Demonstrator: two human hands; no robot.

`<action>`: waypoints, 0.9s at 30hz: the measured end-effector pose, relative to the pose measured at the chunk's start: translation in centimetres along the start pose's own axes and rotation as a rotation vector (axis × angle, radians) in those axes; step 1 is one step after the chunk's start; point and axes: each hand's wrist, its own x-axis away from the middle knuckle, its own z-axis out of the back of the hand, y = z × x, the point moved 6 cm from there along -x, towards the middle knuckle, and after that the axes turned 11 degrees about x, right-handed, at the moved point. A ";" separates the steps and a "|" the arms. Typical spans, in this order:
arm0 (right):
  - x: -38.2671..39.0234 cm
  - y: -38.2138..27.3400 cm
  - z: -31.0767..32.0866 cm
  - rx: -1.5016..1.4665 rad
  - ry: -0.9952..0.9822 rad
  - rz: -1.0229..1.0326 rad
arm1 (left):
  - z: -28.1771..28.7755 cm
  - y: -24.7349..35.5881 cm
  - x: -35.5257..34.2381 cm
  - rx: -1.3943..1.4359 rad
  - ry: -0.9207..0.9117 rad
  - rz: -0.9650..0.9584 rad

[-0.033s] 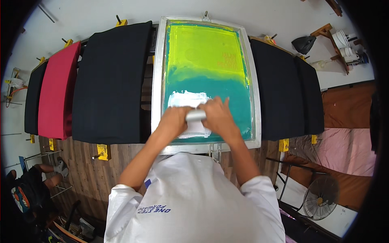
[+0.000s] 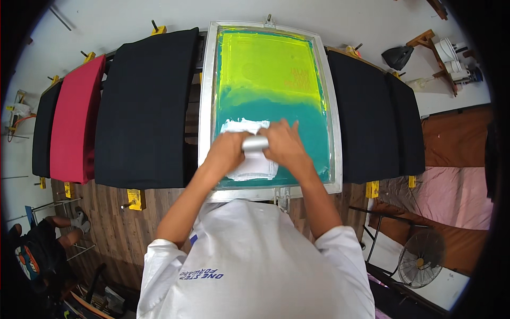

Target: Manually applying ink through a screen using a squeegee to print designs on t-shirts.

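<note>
A screen-printing frame [image 2: 334, 127] with pale metal edges lies before me. Its mesh is yellow-green [image 2: 255, 58] at the far part and teal [image 2: 303, 114] nearer me. White ink [image 2: 254, 167] covers a patch at the near left of the mesh. My left hand [image 2: 226, 153] and my right hand [image 2: 286, 142] are both closed round a squeegee [image 2: 256, 143], side by side over that patch. Only a silver-grey middle piece of it shows between them, slightly blurred; its blade is hidden. The fingers of my right hand curl over its end, with one digit sticking up.
Black fabric-covered boards [image 2: 146, 111] and a red one [image 2: 77, 122] stand left of the frame; more black boards [image 2: 364, 117] stand right. Yellow clamps [image 2: 135, 200] jut from their ends. A fan [image 2: 421, 261] stands lower right. Another person [image 2: 40, 244] is at lower left.
Both hands and the squeegee have shifted slightly away from me, up the mesh. More of the white patch shows on the near side of my hands.
</note>
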 end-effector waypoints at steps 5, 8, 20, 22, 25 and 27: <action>-3.1 1.3 -0.5 -0.035 -0.167 -0.059 | 0.6 -1.1 -2.6 -0.064 -0.048 0.038; -0.5 0.2 -0.7 -0.043 0.012 -0.033 | -0.4 -1.0 -0.5 -0.087 -0.047 0.016; 9.4 -4.2 -1.1 -0.042 -0.087 -0.052 | -3.6 2.3 8.2 -0.094 -0.219 0.120; 8.3 -3.8 -0.7 -0.017 -0.073 -0.039 | -3.1 2.3 7.2 -0.112 -0.176 0.108; 5.1 -2.9 -0.1 0.029 0.025 -0.036 | -1.7 1.7 5.0 -0.117 -0.008 0.016; 2.8 -2.0 -0.5 0.086 0.048 -0.029 | -0.8 1.1 2.8 -0.095 -0.033 0.059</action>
